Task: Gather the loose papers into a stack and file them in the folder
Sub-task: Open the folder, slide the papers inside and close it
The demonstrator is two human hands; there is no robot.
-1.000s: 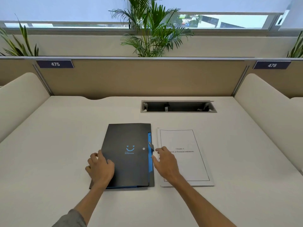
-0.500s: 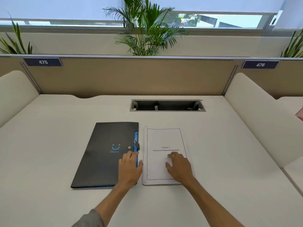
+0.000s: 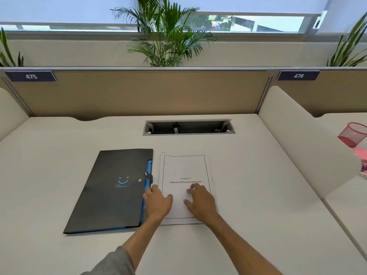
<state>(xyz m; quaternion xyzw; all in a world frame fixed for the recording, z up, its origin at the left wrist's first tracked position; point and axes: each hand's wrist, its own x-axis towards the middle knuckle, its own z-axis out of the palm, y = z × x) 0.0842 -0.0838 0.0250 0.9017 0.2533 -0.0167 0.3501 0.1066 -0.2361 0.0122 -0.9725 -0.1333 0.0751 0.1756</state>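
Note:
A dark folder (image 3: 111,191) with a blue smile mark and a snap tab lies shut on the white desk (image 3: 248,175). Right beside it sits a neat stack of white papers (image 3: 185,167), its top sheet printed "Chapter 5". My left hand (image 3: 157,203) rests flat across the stack's left edge and the folder's blue right edge, fingers spread. My right hand (image 3: 199,201) lies palm down on the lower middle of the stack. Neither hand grips anything.
A cable slot (image 3: 188,127) is cut into the desk behind the papers. Tan partitions (image 3: 139,92) close the back, and cream dividers (image 3: 294,139) flank both sides. A pink mesh basket (image 3: 353,133) stands on the neighbouring desk at right.
My left hand has left the folder's lower left part and moved right onto the papers' left edge. My right hand slid from the stack's left side onto its lower middle.

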